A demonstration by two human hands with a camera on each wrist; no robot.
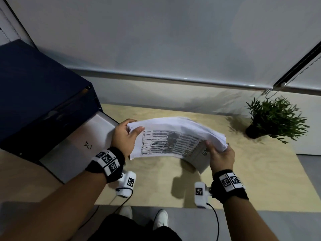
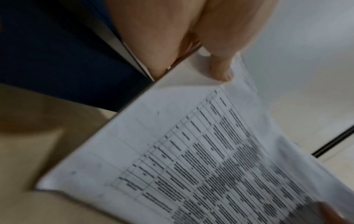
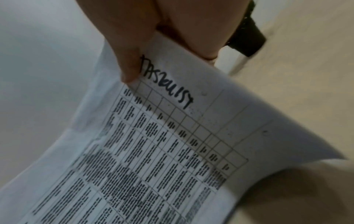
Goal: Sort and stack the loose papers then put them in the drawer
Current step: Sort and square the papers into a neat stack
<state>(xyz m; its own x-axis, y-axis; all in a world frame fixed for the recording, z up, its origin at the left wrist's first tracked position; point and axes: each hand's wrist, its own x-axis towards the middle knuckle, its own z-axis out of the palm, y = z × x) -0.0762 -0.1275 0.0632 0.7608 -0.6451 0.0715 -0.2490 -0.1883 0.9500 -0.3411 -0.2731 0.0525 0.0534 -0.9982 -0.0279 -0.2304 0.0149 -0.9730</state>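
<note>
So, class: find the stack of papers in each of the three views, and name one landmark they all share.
Head: stack of papers at centre, held above the wooden table.
Left wrist: fills the lower right.
Right wrist: runs from centre to lower left.
Shared landmark: the printed table grid on the top sheet.

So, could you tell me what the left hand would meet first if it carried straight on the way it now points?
Probably the far wall: the left hand, gripping the paper stack, points away beside the open drawer; depth is unclear.
</note>
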